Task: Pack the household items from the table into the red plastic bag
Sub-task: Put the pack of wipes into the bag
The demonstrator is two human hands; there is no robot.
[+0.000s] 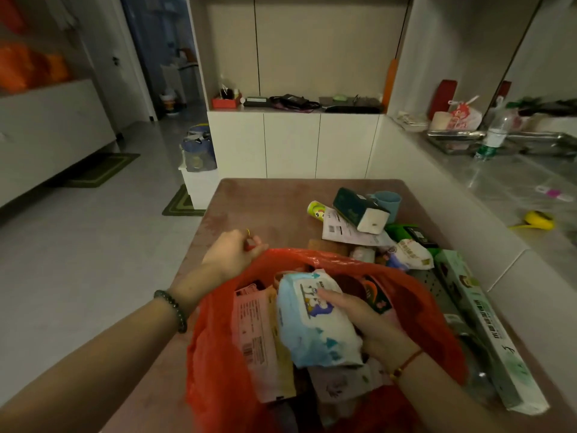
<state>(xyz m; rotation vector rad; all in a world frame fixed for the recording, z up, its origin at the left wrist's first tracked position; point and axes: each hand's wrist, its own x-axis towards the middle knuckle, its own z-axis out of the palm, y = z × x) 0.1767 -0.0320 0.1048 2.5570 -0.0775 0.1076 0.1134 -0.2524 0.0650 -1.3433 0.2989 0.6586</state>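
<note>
The red plastic bag (218, 364) stands open on the near part of the pink table (249, 207). My left hand (232, 254) grips the bag's far left rim and holds it up. My right hand (368, 323) is inside the bag's mouth, closed on a light blue and white soft pack (315, 326). A pink pack (253, 332) and other items lie in the bag beneath it. On the table behind the bag sit a dark green tissue box (359, 207), a blue cup (388, 203), a green can (317, 209), a white pouch (409, 254) and a long green-white box (487, 326).
A paper sheet (343, 229) lies under the tissue box. White cabinets (293, 142) stand beyond the table. A grey counter (515, 182) with a plastic bottle (493, 135) and a yellow object (538, 220) runs along the right. Tiled floor (93, 245) lies to the left.
</note>
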